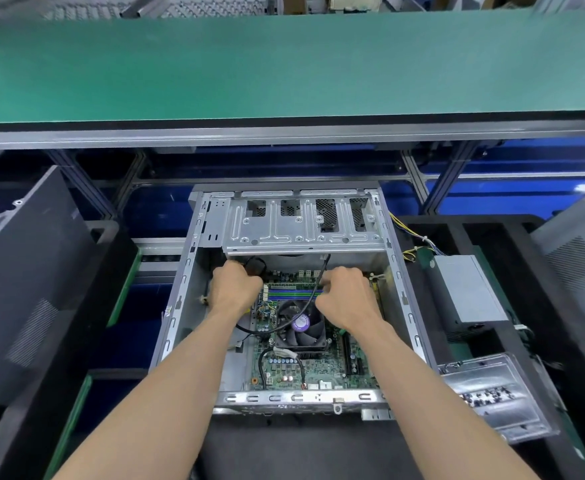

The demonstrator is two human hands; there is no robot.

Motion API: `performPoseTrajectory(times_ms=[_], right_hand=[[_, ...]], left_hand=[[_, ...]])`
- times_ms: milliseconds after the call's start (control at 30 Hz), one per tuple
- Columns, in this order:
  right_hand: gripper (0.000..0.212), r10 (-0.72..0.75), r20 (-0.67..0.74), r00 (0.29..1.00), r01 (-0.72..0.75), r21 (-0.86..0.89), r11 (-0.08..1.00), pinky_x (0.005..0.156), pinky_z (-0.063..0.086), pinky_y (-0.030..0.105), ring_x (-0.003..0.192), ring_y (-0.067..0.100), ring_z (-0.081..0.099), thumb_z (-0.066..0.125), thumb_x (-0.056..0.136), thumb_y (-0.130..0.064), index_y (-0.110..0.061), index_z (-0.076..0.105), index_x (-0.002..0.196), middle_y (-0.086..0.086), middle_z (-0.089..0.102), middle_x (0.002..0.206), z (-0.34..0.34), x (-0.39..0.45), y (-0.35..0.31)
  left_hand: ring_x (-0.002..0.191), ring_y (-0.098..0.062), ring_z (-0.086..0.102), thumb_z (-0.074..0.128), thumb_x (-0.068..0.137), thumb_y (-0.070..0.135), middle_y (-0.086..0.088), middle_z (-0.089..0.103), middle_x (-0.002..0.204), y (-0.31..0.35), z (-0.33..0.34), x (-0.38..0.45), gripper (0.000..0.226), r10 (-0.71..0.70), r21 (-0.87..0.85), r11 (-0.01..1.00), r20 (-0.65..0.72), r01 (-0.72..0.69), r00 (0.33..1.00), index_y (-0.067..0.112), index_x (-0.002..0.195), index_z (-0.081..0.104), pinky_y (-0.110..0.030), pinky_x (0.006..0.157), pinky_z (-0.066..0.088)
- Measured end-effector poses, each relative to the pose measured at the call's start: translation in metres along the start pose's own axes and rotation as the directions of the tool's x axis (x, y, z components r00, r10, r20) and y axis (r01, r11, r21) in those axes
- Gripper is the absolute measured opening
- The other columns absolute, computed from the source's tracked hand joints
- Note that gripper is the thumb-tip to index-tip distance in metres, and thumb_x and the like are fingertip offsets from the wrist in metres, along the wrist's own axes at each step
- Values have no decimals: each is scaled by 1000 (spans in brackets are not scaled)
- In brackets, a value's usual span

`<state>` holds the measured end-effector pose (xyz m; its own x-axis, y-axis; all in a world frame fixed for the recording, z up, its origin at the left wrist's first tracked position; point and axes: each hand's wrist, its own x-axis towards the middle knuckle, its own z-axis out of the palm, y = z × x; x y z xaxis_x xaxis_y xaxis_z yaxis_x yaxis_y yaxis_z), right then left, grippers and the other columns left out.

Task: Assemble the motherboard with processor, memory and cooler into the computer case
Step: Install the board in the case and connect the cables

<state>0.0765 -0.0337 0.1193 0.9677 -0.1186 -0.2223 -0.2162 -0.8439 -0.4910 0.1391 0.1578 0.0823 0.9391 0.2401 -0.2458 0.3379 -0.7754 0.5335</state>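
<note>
Down inside the open grey sheet-metal computer case (194,292), the green motherboard (319,368) is already laid flat on the floor of the box, so the step in hand looks like seating and cabling at the board's far edge, not dropping it in.

Over by the case's left wall, the left hand (234,289) is curled knuckles-up near the far-left corner of the board. A black rubbery cable (305,303) runs close by, but whether it's actually pinched can't be told, since the fingertips are hidden.

Mid-board, the black finned cooler with its plastic fan and purple hub sticker (301,323) is sat on the processor spot, with the blue and green memory slots (294,292) just beyond it.

Toward the right wall, the right hand (348,296) is curled too, fingers tucked down at the slot ends; what is held, if anything, can't be made out.

Next, probably, the loose cable has to be steered clear of the fan blades and pushed squarely into its header.

Off the case's right side, a boxy grey metal power supply (464,289) and a clear plastic tray of small dark screws (492,393) are parked.
</note>
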Motion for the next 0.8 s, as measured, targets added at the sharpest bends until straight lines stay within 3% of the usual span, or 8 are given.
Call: performPoseTrajectory(times_ms=[67, 167, 233, 333, 467, 567, 667, 800], right_hand=[[28, -73, 103, 992, 64, 85, 994, 71, 52, 38, 89, 32, 55, 60, 72, -5, -8, 65, 98, 7, 61, 95, -1, 0, 0], [57, -165, 352, 921, 120, 147, 982, 98, 42, 41, 122, 25, 38, 66, 75, -3, -8, 55, 131, 6, 47, 131, -1, -2, 2], [84, -191, 459, 868, 157, 113, 981, 106, 36, 41, 132, 23, 29, 75, 74, -7, -11, 38, 149, 4, 38, 143, 0, -4, 2], [105, -199, 518, 832, 220, 21, 975, 112, 35, 46, 137, 26, 29, 90, 69, -21, -12, 28, 152, 6, 33, 150, 3, -7, 1], [112, -232, 522, 820, 323, -88, 942, 112, 38, 49, 137, 28, 34, 95, 63, -27, -12, 27, 151, 8, 36, 150, 8, -6, 2], [112, -266, 498, 825, 398, -178, 900, 105, 45, 51, 134, 29, 41, 95, 60, -36, -14, 28, 147, 7, 41, 146, 10, -6, 2], [102, -314, 447, 838, 451, -242, 859, 91, 53, 47, 121, 29, 52, 93, 59, -41, -13, 34, 138, 4, 48, 134, 13, -7, 0], [92, -342, 421, 840, 466, -238, 852, 84, 54, 43, 108, 30, 57, 94, 55, -41, -11, 43, 126, 6, 55, 120, 17, -3, 1]], left_hand=[[55, -24, 51, 61, 71, 21, -7, 55, 69, 3, -3, -1, 20, 14, 70, 997, 54, -18, 998, 8, 59, 51, -24, 49, 37], [64, -26, 56, 62, 82, 38, -5, 53, 72, 3, -5, 3, 30, 46, 178, 982, 54, -55, 997, 12, 65, 58, -29, 58, 43], [71, -30, 55, 59, 87, 37, -5, 51, 72, 0, -6, 7, 33, 50, 191, 980, 21, -53, 999, 14, 64, 57, -34, 65, 46], [74, -31, 50, 57, 90, 33, -2, 46, 72, -3, -4, 10, 27, 24, 75, 997, -27, -22, 999, 19, 67, 53, -36, 70, 45], [64, -25, 51, 61, 89, 20, -8, 56, 79, -1, -3, 15, 18, 28, -258, 966, 77, -7, 997, 9, 76, 56, -32, 62, 41], [65, -22, 48, 63, 87, 13, -9, 56, 75, -3, -3, 15, 8, 49, -363, 932, 127, 0, 991, 8, 91, 59, -32, 64, 38], [60, -22, 44, 66, 87, 15, -7, 50, 67, -1, -3, 14, 19, 60, -365, 930, 53, -37, 997, 11, 75, 51, -31, 61, 36], [51, -19, 32, 68, 88, 14, -4, 35, 55, 0, -3, 13, 40, 87, -359, 930, 15, -75, 996, 14, 62, 38, -31, 55, 28]])
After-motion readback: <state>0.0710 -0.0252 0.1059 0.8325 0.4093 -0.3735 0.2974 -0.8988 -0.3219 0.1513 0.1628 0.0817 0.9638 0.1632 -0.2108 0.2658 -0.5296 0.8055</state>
